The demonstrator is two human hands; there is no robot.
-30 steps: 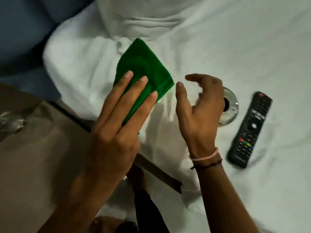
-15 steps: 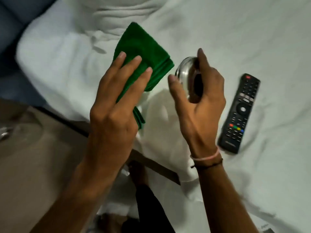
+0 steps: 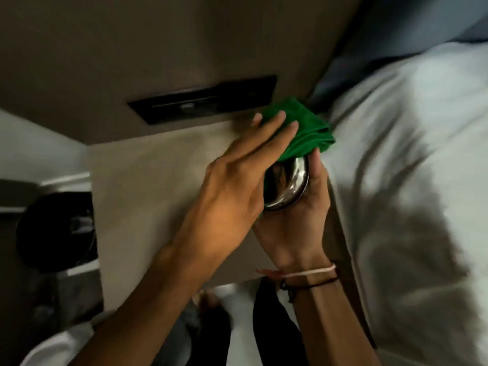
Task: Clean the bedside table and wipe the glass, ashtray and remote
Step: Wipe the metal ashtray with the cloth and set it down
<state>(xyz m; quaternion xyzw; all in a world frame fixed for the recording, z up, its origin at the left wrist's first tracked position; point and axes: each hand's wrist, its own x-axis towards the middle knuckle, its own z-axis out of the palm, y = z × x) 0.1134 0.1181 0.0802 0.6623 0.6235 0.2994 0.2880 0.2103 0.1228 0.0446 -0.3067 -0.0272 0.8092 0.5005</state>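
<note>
My right hand (image 3: 298, 220) grips a round shiny ashtray (image 3: 287, 184), tilted on edge, above the right side of the beige bedside table (image 3: 148, 186). My left hand (image 3: 237, 186) presses a folded green cloth (image 3: 303, 130) against the ashtray's top, fingers flat over the cloth. The cloth sticks out above and to the right of my fingers. The remote and the glass are out of view.
A white bed (image 3: 409, 180) fills the right side, next to the table. A dark switch panel (image 3: 206, 101) sits in the wall behind the table. A black round object (image 3: 55, 231) lies low at the left. My legs show below the table's front edge.
My right hand has lifted the ashtray off the bed and brought it over the bedside table. My left hand has pressed the cloth onto it. The view swung left, off the remote.
</note>
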